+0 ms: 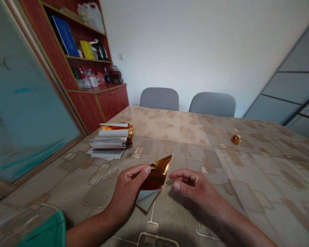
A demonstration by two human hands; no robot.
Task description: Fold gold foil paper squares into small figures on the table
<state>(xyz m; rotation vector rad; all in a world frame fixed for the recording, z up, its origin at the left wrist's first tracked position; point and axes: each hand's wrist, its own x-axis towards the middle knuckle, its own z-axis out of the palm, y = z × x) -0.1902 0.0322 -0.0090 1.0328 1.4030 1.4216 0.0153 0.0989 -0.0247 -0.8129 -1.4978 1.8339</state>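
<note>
My left hand (134, 180) pinches a sheet of gold foil paper (158, 173) between thumb and fingers, above the near part of the table. The sheet is partly folded: its shiny gold side comes to a point at the upper right, and a pale grey backing shows along the lower edge. Just right of the paper is my right hand (192, 183), its thumb and fingers curled but apart, with nothing visible between them. A small gap separates it from the foil. Beyond my left hand lies a stack of gold and grey papers (109, 142).
A patterned cloth covers the table (247, 192). A small folded gold piece (236, 139) sits toward the far right. Two grey chairs (159, 98) stand behind the table. At the left are a red cabinet (113, 103) with filled shelves and a frosted glass door (28, 103).
</note>
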